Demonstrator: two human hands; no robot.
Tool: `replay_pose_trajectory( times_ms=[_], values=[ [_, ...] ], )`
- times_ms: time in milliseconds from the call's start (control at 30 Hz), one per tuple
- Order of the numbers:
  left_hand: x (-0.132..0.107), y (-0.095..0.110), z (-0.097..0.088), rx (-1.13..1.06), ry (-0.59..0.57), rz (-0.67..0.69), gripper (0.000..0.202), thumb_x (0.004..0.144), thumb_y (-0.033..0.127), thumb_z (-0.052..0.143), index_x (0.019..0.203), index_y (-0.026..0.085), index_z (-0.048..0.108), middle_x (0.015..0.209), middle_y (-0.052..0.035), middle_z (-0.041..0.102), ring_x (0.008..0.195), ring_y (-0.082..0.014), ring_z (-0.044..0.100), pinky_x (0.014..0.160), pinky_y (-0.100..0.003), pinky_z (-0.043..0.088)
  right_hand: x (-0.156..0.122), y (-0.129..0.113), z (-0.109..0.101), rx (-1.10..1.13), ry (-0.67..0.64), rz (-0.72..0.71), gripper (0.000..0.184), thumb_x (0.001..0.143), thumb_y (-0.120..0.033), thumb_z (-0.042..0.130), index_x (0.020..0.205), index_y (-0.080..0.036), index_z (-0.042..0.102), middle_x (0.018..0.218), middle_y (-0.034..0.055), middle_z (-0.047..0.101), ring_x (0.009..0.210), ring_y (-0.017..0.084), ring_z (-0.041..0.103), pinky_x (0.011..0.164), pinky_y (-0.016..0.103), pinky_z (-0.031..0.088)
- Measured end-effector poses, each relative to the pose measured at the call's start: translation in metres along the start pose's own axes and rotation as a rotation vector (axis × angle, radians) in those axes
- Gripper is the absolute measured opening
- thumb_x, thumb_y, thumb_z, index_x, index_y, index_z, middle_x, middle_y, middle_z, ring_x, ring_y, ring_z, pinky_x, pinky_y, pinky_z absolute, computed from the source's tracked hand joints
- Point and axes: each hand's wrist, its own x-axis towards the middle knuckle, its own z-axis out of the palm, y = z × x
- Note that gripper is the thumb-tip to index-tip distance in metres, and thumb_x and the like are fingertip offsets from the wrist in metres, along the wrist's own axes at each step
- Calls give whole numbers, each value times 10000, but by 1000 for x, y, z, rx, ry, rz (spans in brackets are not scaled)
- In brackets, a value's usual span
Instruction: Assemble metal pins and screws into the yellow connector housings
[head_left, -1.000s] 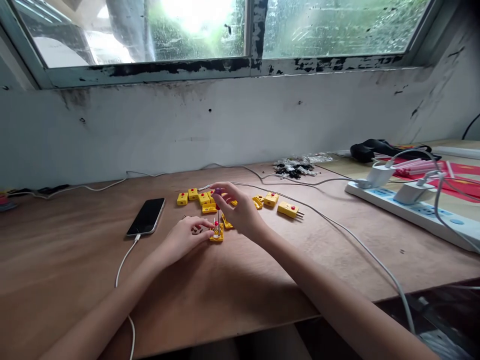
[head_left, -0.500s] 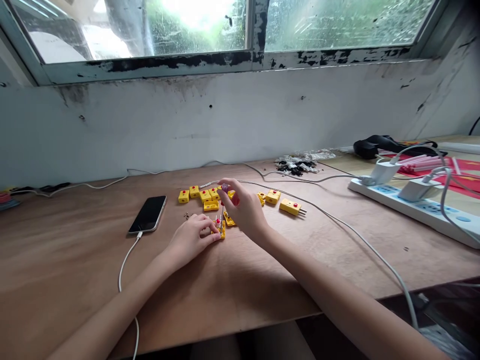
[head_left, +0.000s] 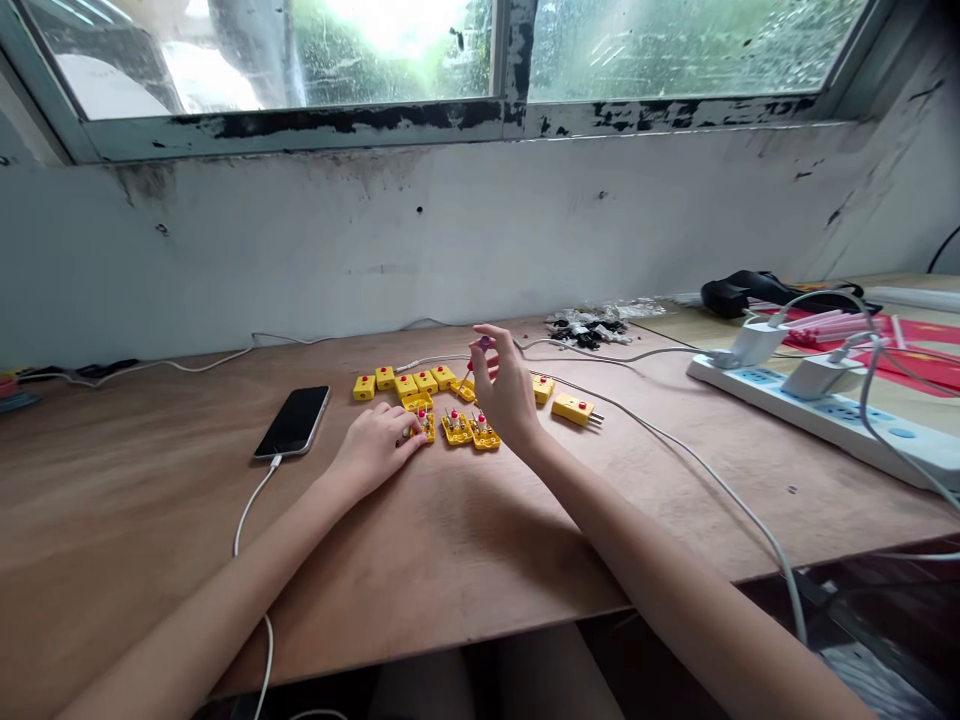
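Note:
My left hand (head_left: pixel 375 442) rests on the table, its thumb and fingers closed on an open yellow plug half (head_left: pixel 429 428) with a red dot and metal parts inside. A small screwdriver (head_left: pixel 484 344) with a purple and red handle is gripped in my right hand (head_left: pixel 510 392), raised off the table, its shaft slanting down to the left. Two more open plug halves, one yellow half (head_left: pixel 456 430) and another yellow half (head_left: pixel 486 436), lie side by side below the right hand. Behind them stand several yellow plug pieces (head_left: pixel 405 386).
A closed yellow plug with two pins (head_left: pixel 574 408) lies to the right. To the left is a phone (head_left: pixel 294 422) on a white charging cable. Loose black and white parts (head_left: pixel 589 330) are heaped near the wall. A power strip (head_left: pixel 825 400) holds chargers at the right.
My right hand has lifted the screwdriver up and right, off the plug half in my left hand. The left hand has shifted slightly left and away from me. The two open halves now show fully.

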Motion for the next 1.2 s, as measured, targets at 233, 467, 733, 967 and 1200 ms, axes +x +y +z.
replay_pose_trajectory(
  times_ms=[233, 467, 733, 967, 1200],
  values=[
    [-3, -1, -1, -125, 55, -73, 212, 850, 384, 530, 928, 228, 650, 954, -26, 667, 936, -227, 556, 815, -345, 434, -4, 3, 7, -69, -131, -57, 207, 904, -265, 386, 1058, -210, 512, 871, 50, 645, 638, 171, 579, 561, 278, 420],
    [-10, 1, 1, -158, 15, -6, 171, 847, 328, 530, 938, 257, 656, 983, -4, 671, 976, -216, 545, 887, -348, 419, -3, 1, 3, -48, -121, -65, 165, 890, -265, 392, 1000, -217, 506, 829, 42, 631, 586, 160, 549, 539, 272, 397],
    [-11, -15, -12, -17, 108, -149, 207, 867, 342, 479, 960, 249, 640, 1042, -15, 670, 982, -238, 551, 845, -371, 416, -2, 0, 1, 71, -62, -82, 168, 908, -281, 390, 1019, -206, 490, 850, 35, 594, 598, 130, 542, 537, 255, 422],
    [-12, -14, -8, 15, 97, -187, 215, 862, 340, 466, 953, 260, 643, 1042, -6, 677, 979, -240, 560, 818, -358, 416, -17, -12, 7, 14, -305, -174, 173, 921, -275, 381, 1020, -215, 511, 857, 36, 630, 620, 133, 570, 568, 256, 440],
    [-14, -13, -6, 6, 110, -227, 206, 859, 337, 476, 939, 252, 646, 1037, -10, 678, 983, -245, 565, 813, -363, 430, -20, -17, 6, -4, -280, -199, 199, 921, -278, 373, 1036, -209, 520, 871, 57, 642, 645, 156, 594, 577, 266, 446]
  ],
)
